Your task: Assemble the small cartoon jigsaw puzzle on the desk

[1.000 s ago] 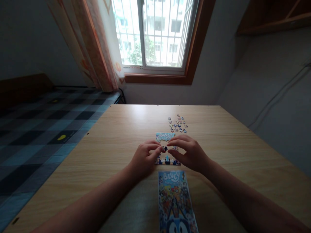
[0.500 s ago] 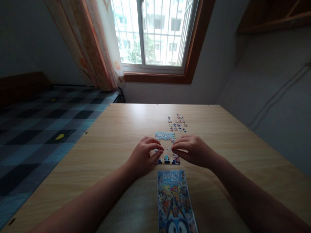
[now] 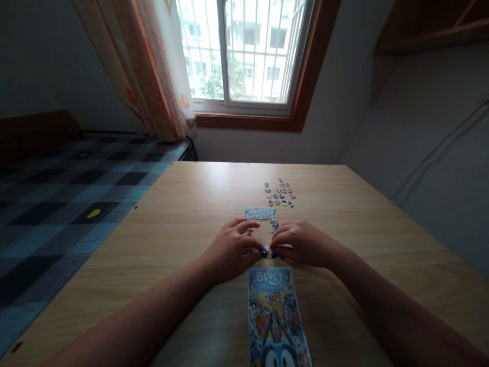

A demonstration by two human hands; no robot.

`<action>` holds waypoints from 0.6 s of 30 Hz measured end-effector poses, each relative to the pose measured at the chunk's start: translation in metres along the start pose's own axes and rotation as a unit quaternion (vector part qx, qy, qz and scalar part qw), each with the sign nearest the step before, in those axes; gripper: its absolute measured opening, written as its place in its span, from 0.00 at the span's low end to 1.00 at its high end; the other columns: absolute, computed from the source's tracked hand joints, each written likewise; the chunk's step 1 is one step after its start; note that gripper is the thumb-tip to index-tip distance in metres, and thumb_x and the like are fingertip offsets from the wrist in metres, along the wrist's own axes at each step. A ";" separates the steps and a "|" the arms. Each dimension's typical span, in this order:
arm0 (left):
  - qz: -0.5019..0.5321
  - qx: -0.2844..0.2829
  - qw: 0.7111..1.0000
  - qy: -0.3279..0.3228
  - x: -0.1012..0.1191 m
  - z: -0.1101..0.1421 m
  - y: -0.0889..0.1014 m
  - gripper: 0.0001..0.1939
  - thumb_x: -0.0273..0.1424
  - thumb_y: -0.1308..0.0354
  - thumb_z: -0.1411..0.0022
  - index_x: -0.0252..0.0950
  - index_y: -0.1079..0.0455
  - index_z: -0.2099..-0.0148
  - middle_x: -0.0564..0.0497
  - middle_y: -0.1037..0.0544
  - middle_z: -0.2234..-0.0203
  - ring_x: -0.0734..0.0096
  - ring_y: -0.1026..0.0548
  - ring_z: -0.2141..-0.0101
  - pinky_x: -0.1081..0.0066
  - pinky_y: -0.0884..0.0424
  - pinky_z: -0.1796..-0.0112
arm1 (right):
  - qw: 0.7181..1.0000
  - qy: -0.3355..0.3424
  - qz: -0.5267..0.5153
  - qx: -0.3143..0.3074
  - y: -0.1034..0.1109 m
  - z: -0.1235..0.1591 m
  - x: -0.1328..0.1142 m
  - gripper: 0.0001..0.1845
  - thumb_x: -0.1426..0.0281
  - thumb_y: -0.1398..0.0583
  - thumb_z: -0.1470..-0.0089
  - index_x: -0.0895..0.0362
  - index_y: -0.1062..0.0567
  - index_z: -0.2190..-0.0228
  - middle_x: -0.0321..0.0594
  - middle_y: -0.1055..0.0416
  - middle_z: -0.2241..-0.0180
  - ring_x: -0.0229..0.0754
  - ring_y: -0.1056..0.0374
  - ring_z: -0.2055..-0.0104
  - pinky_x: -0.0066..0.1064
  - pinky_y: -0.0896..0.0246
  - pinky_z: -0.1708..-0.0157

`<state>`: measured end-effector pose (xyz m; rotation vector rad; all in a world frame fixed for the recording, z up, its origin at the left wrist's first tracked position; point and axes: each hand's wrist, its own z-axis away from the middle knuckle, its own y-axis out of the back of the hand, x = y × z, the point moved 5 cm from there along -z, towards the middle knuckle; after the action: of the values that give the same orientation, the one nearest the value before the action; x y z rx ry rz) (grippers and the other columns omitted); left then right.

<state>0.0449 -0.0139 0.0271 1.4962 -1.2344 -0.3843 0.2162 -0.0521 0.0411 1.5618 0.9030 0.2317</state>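
A: Largest items?
B: The table (image 3: 183, 214) runs out of view at the near side. The checked bed (image 3: 126, 178), at left, is cut off too.

A: The printed card (image 3: 277, 316)?
B: Lies near, upon the table. Its near end is cut off; the smaller lettering is hard to read.

A: Hands?
B: Left hand (image 3: 233, 250): fingers curved and spread over the puzzle's left side. Right hand (image 3: 301, 242): fingertips gathered at the near right corner; cannot tell whether they pinch anything.

A: The puzzle (image 3: 260, 213)?
B: Between the card and the loose pieces (image 3: 280, 194); the hands partly hide its left and near right borders. Tabletop shows through its middle.

A: Smallest?
B: The loose pieces lie at the far side, their pictures too small to make out. One pale piece (image 3: 267, 248) shows between the hands; held or seated, cannot tell.
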 end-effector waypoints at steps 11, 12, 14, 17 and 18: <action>0.003 -0.001 1.000 -0.006 0.000 0.001 -0.003 0.06 0.33 0.33 0.42 0.48 0.19 0.61 0.49 0.25 0.44 0.52 0.31 0.43 0.42 0.36 0.43 | 1.000 0.008 0.003 0.007 0.002 0.000 -0.003 0.09 0.74 0.39 0.43 0.52 0.17 0.68 0.36 0.20 0.69 0.36 0.28 0.67 0.30 0.38 0.64; 0.001 -0.002 1.000 -0.006 0.000 0.001 -0.003 0.05 0.33 0.33 0.42 0.48 0.19 0.61 0.49 0.25 0.44 0.52 0.31 0.43 0.42 0.36 0.43 | 1.000 0.008 0.006 0.004 0.002 0.000 -0.003 0.09 0.75 0.38 0.43 0.52 0.17 0.68 0.36 0.20 0.69 0.36 0.28 0.67 0.30 0.38 0.64; 0.000 0.000 1.000 -0.008 0.001 0.001 -0.003 0.05 0.32 0.33 0.42 0.48 0.19 0.61 0.49 0.25 0.45 0.52 0.31 0.43 0.43 0.36 0.43 | 1.000 0.008 0.016 -0.003 0.002 0.000 -0.004 0.09 0.75 0.38 0.43 0.52 0.17 0.68 0.36 0.20 0.68 0.36 0.28 0.67 0.30 0.38 0.65; 0.002 0.003 1.000 -0.012 0.001 0.001 -0.002 0.05 0.32 0.33 0.42 0.47 0.19 0.62 0.49 0.25 0.45 0.53 0.31 0.43 0.43 0.36 0.43 | 1.000 0.007 0.029 -0.006 0.003 -0.001 -0.005 0.09 0.76 0.38 0.43 0.52 0.17 0.69 0.36 0.20 0.68 0.37 0.28 0.67 0.30 0.38 0.65; 0.002 0.003 1.000 -0.013 0.001 0.002 -0.002 0.05 0.32 0.33 0.42 0.47 0.19 0.62 0.49 0.25 0.45 0.53 0.31 0.43 0.43 0.35 0.43 | 1.000 0.007 0.030 -0.005 0.003 -0.001 -0.005 0.09 0.76 0.38 0.44 0.52 0.17 0.69 0.36 0.20 0.68 0.37 0.28 0.67 0.30 0.38 0.64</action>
<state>0.0454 -0.0164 0.0249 1.4973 -1.2594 -0.3996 0.2137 -0.0545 0.0456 1.5813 0.8658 0.2889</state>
